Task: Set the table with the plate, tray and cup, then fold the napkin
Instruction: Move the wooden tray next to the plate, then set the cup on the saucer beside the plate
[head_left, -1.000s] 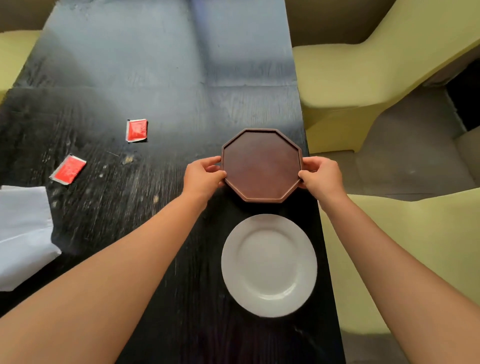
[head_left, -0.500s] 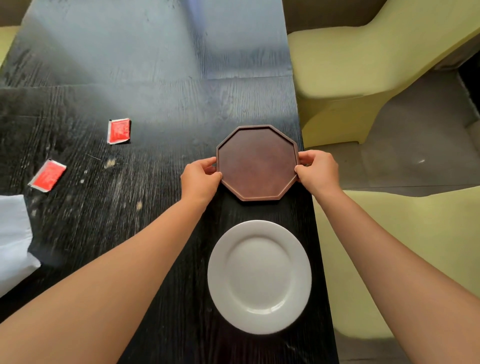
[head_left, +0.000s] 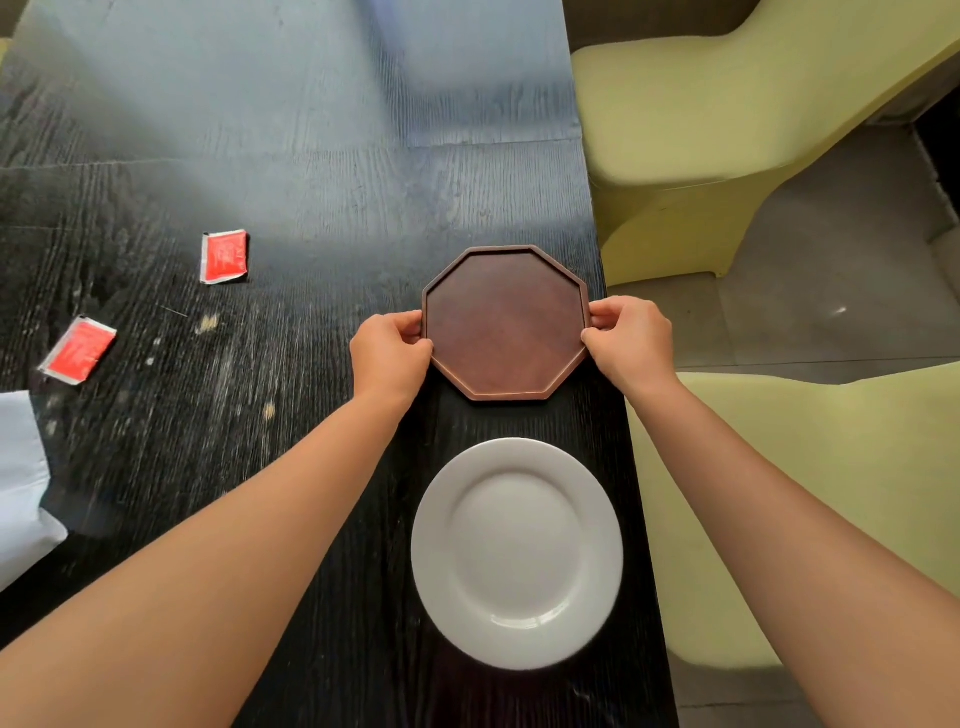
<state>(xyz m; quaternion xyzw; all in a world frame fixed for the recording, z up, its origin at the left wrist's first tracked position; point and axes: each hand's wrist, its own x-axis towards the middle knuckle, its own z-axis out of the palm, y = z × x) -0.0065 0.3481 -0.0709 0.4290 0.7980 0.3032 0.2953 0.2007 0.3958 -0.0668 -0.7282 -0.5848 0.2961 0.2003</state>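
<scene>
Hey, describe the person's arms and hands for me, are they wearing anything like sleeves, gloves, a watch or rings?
Both forearms are bare right up to the bottom edge of the picture, so no sleeves show. The left hand and the right hand wear no gloves. No watch, bracelet or band shows on either wrist, and no ring can be seen on the fingers that are visible.

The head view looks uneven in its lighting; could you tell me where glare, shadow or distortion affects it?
In the head view, pale glare washes out the far end of the black table, hiding its grain; small highlights sit on the near rim of the white plate; the octagonal tray is evenly lit; both hands cast little visible shadow; the wide-angle lens bows the table edges and stretches the forearms.
</scene>
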